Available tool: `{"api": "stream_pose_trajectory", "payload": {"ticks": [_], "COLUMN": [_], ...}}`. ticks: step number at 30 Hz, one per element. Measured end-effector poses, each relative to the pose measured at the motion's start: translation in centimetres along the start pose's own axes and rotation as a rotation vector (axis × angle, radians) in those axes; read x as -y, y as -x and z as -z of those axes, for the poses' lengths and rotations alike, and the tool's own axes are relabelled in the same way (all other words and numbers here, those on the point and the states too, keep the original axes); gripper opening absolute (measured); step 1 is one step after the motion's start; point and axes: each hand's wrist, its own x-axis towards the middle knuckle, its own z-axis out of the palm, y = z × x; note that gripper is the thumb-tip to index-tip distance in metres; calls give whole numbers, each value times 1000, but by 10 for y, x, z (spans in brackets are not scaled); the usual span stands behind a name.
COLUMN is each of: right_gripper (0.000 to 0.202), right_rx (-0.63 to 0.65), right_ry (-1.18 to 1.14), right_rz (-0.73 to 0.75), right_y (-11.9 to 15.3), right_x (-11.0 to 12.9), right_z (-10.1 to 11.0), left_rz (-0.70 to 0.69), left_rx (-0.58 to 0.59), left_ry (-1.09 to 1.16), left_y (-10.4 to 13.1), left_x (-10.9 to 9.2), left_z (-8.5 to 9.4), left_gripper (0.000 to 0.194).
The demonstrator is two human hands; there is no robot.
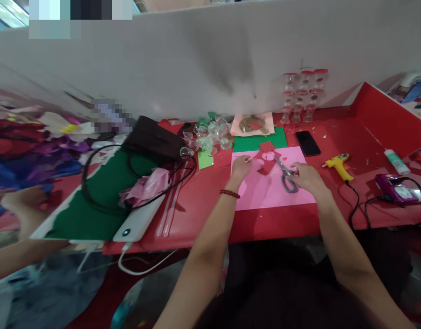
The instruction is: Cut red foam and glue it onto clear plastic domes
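Note:
My right hand [309,178] has its fingers closed at the grey handles of a pair of scissors [288,181]. The blades point toward red paper scraps [267,166] on a pink sheet [275,201]. To their left, my left hand [242,168], with a red bead bracelet [230,193] on its wrist, is closed over the sheet's left side; anything pinched in its fingertips is too small to make out. A green sheet [279,140] lies behind, partly under the pink one.
Clear plastic cups [213,132] cluster at the back; joined ones [304,97] stand against the partition. A phone [307,143], yellow glue gun [339,167], purple corded device [393,187] and white bottle [397,161] are on the right. Left: a dark bag [152,137], white power bank [137,224] and another person's hand [23,201].

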Motion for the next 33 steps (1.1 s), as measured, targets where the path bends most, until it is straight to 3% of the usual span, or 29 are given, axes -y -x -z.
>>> {"api": "stream_pose_trajectory", "payload": {"ticks": [4,9,11,16,20,23,26,28,30,33], "right_gripper": [36,34,41,48,54,56,46,46,47,44], "right_rx": [36,7,15,59,-57,-137,-341,-459,-482,-463], "right_ry": [158,152,-60,-908,-1195,-1073,-604,-271,-97,-71], "right_rz": [37,15,-42,-172,-146,-152,-166,-198,-247,-266], "right_y": [25,28,23,13,12,14,15,15,15,13], "right_x": [8,13,5,-22,-32,-33,-31,-30,-29,-29], "right_z": [1,-4,-5,-1,-2,-5,-8,-10,-11,-12], "left_rz": [55,55,49,43,50,114,178,257,323,372], "left_rx": [-38,-41,-47,-24,-38,-61,-66,-115,-139,-118], "left_ry": [-37,-44,-39,4,27,-1,-18,115,280,484], "left_y": [-15,-25,-27,-30,-21,4,37,53,62,65], "left_x": [-14,-21,-18,-6,10,32,55,64,67,64], "left_z": [-14,-21,-20,-11,11,33,44,43,40,37], "left_gripper": [46,26,25,25,36,37,30,27,31,38]}}
